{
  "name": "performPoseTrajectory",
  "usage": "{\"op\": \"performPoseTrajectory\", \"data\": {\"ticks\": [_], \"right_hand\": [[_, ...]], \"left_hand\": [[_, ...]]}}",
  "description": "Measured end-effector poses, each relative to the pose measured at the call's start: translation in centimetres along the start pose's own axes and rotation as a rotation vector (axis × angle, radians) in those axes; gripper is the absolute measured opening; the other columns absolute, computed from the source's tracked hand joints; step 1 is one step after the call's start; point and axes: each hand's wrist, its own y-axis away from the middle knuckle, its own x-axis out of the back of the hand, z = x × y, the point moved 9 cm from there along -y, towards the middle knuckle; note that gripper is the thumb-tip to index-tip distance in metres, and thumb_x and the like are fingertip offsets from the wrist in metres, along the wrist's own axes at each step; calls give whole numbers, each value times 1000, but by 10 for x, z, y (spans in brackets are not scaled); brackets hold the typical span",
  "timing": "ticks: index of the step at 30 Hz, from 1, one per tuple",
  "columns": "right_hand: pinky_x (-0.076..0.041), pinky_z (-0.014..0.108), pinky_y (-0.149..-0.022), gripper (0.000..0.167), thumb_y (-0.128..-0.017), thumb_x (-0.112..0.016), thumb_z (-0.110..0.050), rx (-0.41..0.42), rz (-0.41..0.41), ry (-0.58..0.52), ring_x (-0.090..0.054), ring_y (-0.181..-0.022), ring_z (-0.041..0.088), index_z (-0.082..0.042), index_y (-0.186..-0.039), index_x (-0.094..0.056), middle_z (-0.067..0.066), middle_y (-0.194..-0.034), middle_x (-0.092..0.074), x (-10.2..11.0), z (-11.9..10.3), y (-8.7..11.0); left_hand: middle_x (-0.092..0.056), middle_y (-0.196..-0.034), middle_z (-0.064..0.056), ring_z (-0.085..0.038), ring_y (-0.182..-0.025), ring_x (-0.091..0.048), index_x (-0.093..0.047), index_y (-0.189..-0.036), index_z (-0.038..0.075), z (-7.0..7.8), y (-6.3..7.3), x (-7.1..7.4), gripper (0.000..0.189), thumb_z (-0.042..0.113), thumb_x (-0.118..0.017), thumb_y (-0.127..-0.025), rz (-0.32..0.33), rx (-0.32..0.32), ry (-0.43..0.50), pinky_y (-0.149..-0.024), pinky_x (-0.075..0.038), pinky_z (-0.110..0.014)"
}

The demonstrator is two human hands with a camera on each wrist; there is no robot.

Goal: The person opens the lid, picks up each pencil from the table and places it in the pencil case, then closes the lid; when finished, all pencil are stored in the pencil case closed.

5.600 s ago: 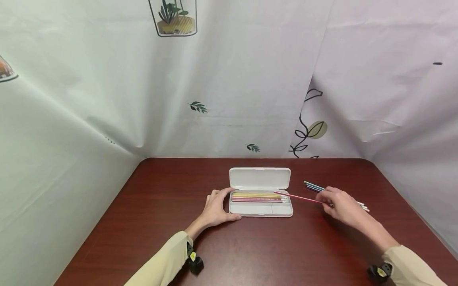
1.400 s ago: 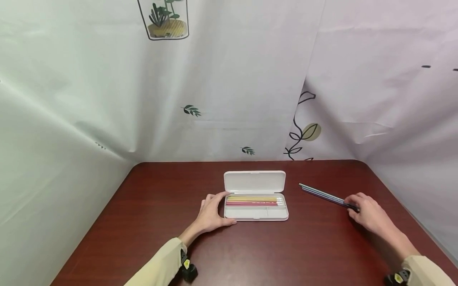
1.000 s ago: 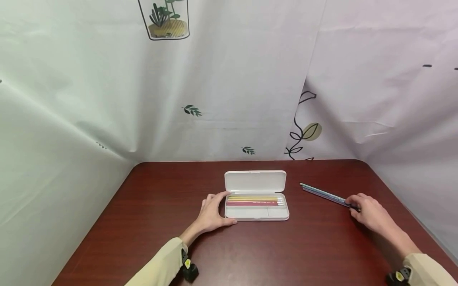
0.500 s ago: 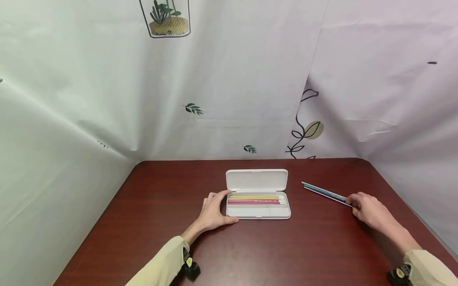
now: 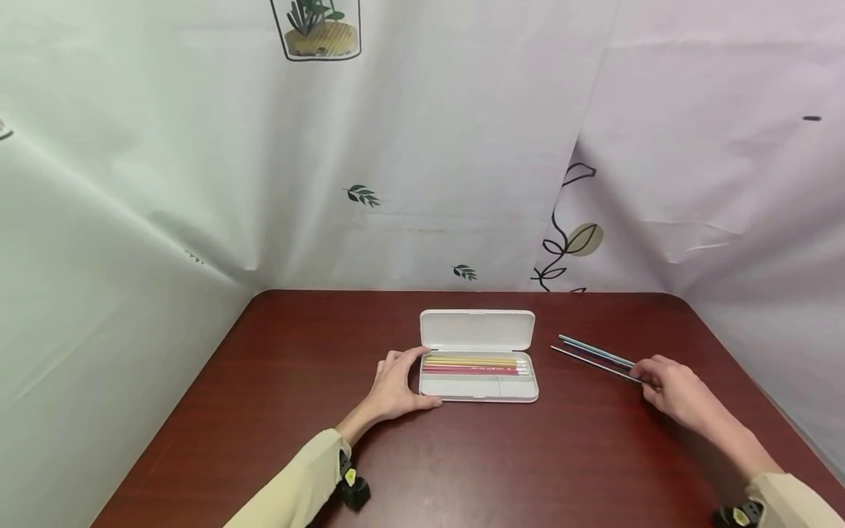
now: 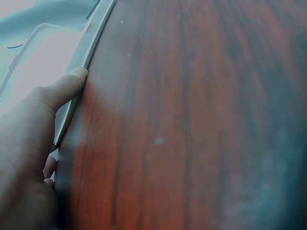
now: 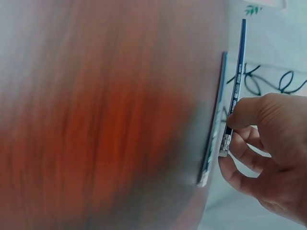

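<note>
A white pencil case [image 5: 479, 398] lies with its lid up, holding several yellow and pink-red pencils [image 5: 472, 365] in its rear compartment. My left hand [image 5: 394, 389] spans the case's left end, thumb on the front edge and fingers at the back edge. In the left wrist view the thumb [image 6: 67, 88] presses the rim. My right hand [image 5: 680, 392] pinches a dark blue pencil [image 7: 238, 76] near its white eraser end, between thumb and fingers. Beside it, further back, blue-green pencils [image 5: 594, 350] lie on the table; their exact number is hard to tell.
The dark red wooden table [image 5: 488, 462] ends at a pale patterned cloth [image 5: 422, 147] hanging behind and at both sides. The raised lid [image 5: 477, 330] stands along the back of the case. Small front compartments [image 5: 458, 386] show bare white.
A pink-red pencil earlier held over the case now lies inside it. My right hand has moved right, taken a dark blue pencil and drawn it apart from the others. The left hand stays.
</note>
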Motion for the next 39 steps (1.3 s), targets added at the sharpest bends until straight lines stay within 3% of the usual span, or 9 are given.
{"op": "performPoseTrajectory", "data": {"ticks": [16,24,31,35,39], "right_hand": [[-39,26,-56,40,-60,-74,14,160,62,-74,-45,-68,2,-16,-87,-68,-14,-82,-52,7,-55,-21],[-41,27,-56,40,-62,-75,14,196,37,-116,-47,-69,3,-17,-87,-69,-15,-81,-51,-7,-75,-34],[-48,33,-63,35,-66,-74,12,205,6,-101,-54,-75,8,-15,-87,-69,-11,-85,-56,-18,-91,-51],[-51,37,-70,31,-68,-73,11,212,-21,-92,-59,-79,14,-14,-87,-69,-8,-86,-58,-28,-107,-62],[-50,34,-70,31,-69,-72,11,238,-22,-113,-55,-77,11,-14,-87,-69,-10,-84,-55,-35,-117,-70]], "left_hand": [[-60,-128,-3,-24,-107,-45,-52,-142,15,0,1,0,91,44,-91,-65,5,-5,-12,-90,-31,-44],[-59,-130,-1,-23,-108,-45,-53,-141,16,0,10,0,90,42,-91,-64,-7,22,8,-88,-32,-44],[-59,-130,0,-22,-108,-45,-53,-141,16,4,2,-2,90,45,-91,-64,0,-1,-5,-86,-32,-43],[-60,-128,-1,-22,-107,-45,-54,-140,15,5,6,0,90,44,-91,-64,7,2,3,-87,-32,-44],[-61,-124,-1,-21,-104,-45,-55,-139,15,6,8,3,90,44,-92,-63,17,0,7,-86,-32,-43]]}}
